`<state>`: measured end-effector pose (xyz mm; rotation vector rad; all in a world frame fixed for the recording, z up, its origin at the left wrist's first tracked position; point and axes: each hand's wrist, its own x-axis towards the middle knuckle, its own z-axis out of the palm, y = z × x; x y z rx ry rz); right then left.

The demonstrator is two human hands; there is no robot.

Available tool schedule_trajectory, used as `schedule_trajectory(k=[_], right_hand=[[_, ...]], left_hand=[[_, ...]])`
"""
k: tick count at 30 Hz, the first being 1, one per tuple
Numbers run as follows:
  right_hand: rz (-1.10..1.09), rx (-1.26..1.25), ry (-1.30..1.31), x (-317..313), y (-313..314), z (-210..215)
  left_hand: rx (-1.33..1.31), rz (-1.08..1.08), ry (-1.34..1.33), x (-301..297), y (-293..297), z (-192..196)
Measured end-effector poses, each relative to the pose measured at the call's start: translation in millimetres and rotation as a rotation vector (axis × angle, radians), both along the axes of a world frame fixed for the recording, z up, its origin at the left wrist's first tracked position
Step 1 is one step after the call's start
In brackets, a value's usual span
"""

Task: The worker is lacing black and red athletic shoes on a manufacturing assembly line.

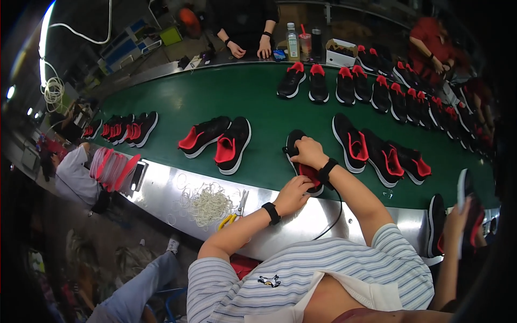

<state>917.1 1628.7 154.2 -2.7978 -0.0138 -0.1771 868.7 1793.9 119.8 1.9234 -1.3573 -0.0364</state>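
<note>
A black sneaker (pixel 294 141) with a red lining lies at the near edge of the green belt, toe pointing away from me. My right hand (pixel 311 153) is closed over its upper near the toe, covering much of it. My left hand (pixel 294 196) grips the heel end beside the red collar; its fingertips are partly hidden. Dark bands circle both wrists, and a black cable (pixel 338 212) hangs from the right one. Left of my hands stands a pair of similar sneakers (pixel 233 145). More sneakers (pixel 350 143) lie just to the right.
On the metal ledge (pixel 272 202) sit a pile of pale rubber bands (pixel 207 205) and yellow-handled scissors (pixel 235 214). Rows of sneakers (pixel 381 94) line the green belt (pixel 269 116). A co-worker's hand (pixel 456 223) holds a shoe at right; another person (pixel 247 32) stands opposite, near a bottle (pixel 292 43).
</note>
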Motion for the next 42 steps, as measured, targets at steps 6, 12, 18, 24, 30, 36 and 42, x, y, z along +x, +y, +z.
schedule_trajectory(k=[6,12,18,24,30,36,42], right_hand=[[-0.108,0.557,-0.191,-13.8,-25.3,-12.7],[-0.194,0.842,-0.345,-66.1,-20.2,-4.8],[-0.248,0.421,-0.429,-88.1,-2.2,-9.3],[-0.111,0.109,-0.197,-88.7,2.8,-21.9],[0.118,-0.356,0.065,-43.7,-4.1,-31.1],[0.054,-0.2,-0.044,-31.8,-9.9,-58.2],[0.045,-0.058,-0.205,-94.6,9.1,-5.3]], left_hand=[[0.023,0.102,0.144,32.5,25.9,6.1],[-0.036,0.303,-0.021,106.5,-17.5,14.1],[0.529,0.123,-0.3,111.4,-74.3,40.8],[0.514,0.216,-0.436,105.6,-77.6,26.9],[0.336,0.276,0.013,135.2,-74.8,21.9],[0.259,0.206,-0.002,105.4,-64.8,21.5],[0.067,0.125,0.009,101.5,32.9,22.0]])
